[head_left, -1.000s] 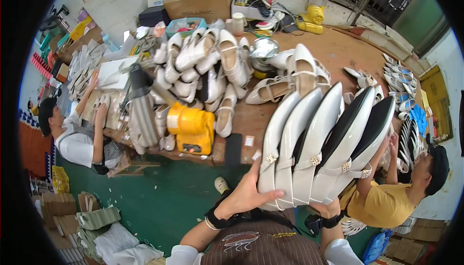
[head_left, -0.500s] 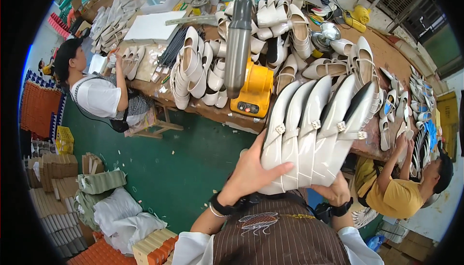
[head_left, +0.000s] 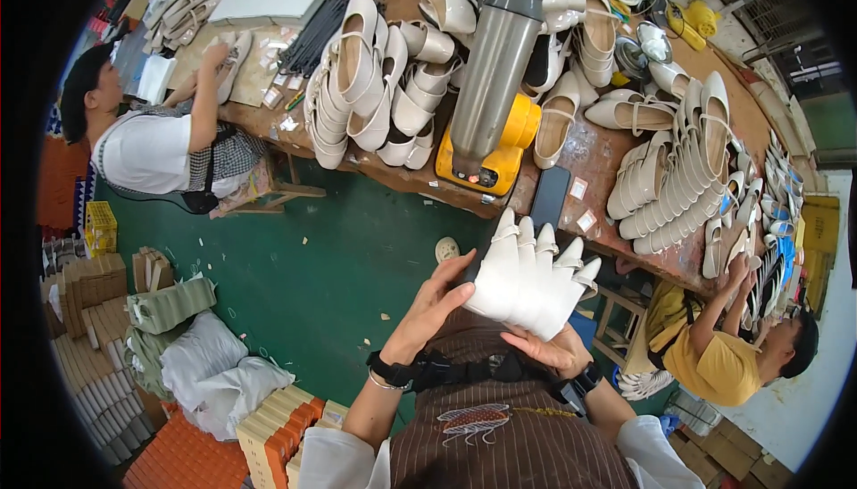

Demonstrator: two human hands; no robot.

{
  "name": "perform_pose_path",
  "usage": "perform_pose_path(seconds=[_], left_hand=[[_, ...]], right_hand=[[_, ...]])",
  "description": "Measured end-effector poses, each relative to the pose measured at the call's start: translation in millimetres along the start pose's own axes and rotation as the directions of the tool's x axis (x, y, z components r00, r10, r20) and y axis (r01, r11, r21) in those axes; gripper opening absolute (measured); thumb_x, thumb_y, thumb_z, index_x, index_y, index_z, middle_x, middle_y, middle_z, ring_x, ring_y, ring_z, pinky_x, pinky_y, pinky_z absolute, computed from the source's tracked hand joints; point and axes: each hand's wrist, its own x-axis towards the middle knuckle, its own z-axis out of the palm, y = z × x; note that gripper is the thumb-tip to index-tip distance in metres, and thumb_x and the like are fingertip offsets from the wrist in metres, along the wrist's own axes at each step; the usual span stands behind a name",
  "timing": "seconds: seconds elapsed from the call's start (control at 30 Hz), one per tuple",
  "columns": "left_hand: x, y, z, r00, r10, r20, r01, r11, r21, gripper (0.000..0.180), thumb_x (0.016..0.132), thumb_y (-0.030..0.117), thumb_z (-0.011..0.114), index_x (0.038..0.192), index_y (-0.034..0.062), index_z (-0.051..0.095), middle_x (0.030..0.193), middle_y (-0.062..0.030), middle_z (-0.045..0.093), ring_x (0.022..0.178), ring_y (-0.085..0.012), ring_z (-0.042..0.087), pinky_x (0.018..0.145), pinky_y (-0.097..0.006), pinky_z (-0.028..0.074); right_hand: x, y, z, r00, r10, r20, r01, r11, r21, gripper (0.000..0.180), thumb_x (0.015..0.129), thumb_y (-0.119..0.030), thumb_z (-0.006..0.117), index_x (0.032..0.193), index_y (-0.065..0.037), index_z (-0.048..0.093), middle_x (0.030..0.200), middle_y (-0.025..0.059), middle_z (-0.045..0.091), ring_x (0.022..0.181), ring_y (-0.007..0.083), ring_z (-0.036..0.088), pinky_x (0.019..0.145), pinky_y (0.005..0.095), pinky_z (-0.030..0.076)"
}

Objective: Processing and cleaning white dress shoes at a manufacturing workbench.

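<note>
Head view shows, nearest the wearer's chest, the right hand (head_left: 546, 349) lying palm up beneath a stack of cream-white shoes (head_left: 531, 279), fingers spread flat as a shelf. The left hand (head_left: 436, 300) presses against the stack's left flank, fingers extended and slightly curled round the outermost shoe. The stack sits between both hands, held clear of the workbench (head_left: 589, 163) and just below its front edge.

To carry such a bundle well, the person would likely need steady inward pressure from the left palm while the right keeps level beneath, since loose shoes at the far side could slide off.

The shoes appear to stand side by side, heels toward the hands and their tips fanning up and away toward the bench; the long axis of each seems to run from lower right to upper left, though foreshortening makes this uncertain.

Farther off, a yellow machine with a grey cylinder (head_left: 494, 87) stands on the bench among rows of pale shoes (head_left: 669, 181). Two co-workers sit at either end.
</note>
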Motion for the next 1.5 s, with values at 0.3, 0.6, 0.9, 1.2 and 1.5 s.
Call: perform_pose_path(seconds=[0.3, 0.6, 0.9, 1.2, 1.5], left_hand=[[27, 1, -27, 0.986, -0.108, -0.127, 0.093, 0.989, -0.114, 0.053, 0.089, 0.026, 0.062, 0.129, -0.0011, 0.043, 0.125, -0.0100, 0.049, 0.115, -0.0170, 0.047, 0.100, -0.032, 0.037], [24, 21, -49, 0.978, -0.113, -0.174, 0.111, 0.994, -0.020, 0.059, 0.086, 0.031, 0.062, 0.130, -0.0020, 0.041, 0.141, -0.0172, 0.041, 0.127, -0.0242, 0.041, 0.107, -0.039, 0.031], [6, 32, -60, 0.974, -0.066, -0.219, 0.074, 0.997, 0.027, 0.068, 0.082, 0.039, 0.064, 0.130, -0.0036, 0.041, 0.143, -0.0201, 0.040, 0.129, -0.0278, 0.040, 0.108, -0.042, 0.030], [-20, 30, -59, 0.912, -0.017, -0.411, 0.050, 0.996, 0.068, 0.086, 0.081, 0.065, 0.055, 0.130, -0.0048, 0.040, 0.141, -0.0211, 0.039, 0.128, -0.0283, 0.040, 0.108, -0.041, 0.028], [-49, 16, -65, 0.824, 0.008, -0.566, 0.042, 0.996, 0.076, 0.097, 0.078, 0.075, 0.051, 0.130, -0.0055, 0.038, 0.133, -0.0190, 0.043, 0.124, -0.0260, 0.041, 0.105, -0.039, 0.029]], right_hand=[[52, -7, 27, 0.997, -0.030, -0.070, 0.028, 0.999, -0.034, 0.049, 0.098, -0.034, 0.045, 0.142, -0.013, 0.039, 0.145, 0.0131, 0.040, 0.134, 0.0337, 0.036, 0.110, 0.0618, 0.025], [78, -3, 50, 0.995, 0.020, -0.100, -0.033, 0.990, -0.136, 0.050, 0.098, -0.031, 0.044, 0.143, -0.011, 0.035, 0.147, 0.0140, 0.037, 0.135, 0.0355, 0.034, 0.111, 0.0592, 0.026], [81, -4, 48, 0.981, 0.081, -0.176, -0.108, 0.983, -0.148, 0.050, 0.096, -0.021, 0.050, 0.140, -0.002, 0.036, 0.143, 0.0180, 0.040, 0.132, 0.0346, 0.039, 0.109, 0.0535, 0.033], [93, 0, 58, 0.981, 0.190, -0.043, -0.194, 0.940, -0.281, 0.052, 0.094, -0.015, 0.054, 0.141, -0.003, 0.036, 0.142, 0.0165, 0.042, 0.130, 0.0326, 0.043, 0.108, 0.0522, 0.035], [116, 8, 61, 0.962, 0.254, -0.100, -0.272, 0.877, -0.395, 0.051, 0.093, -0.020, 0.056, 0.140, -0.006, 0.040, 0.141, 0.0127, 0.046, 0.129, 0.0285, 0.044, 0.110, 0.0498, 0.034]])
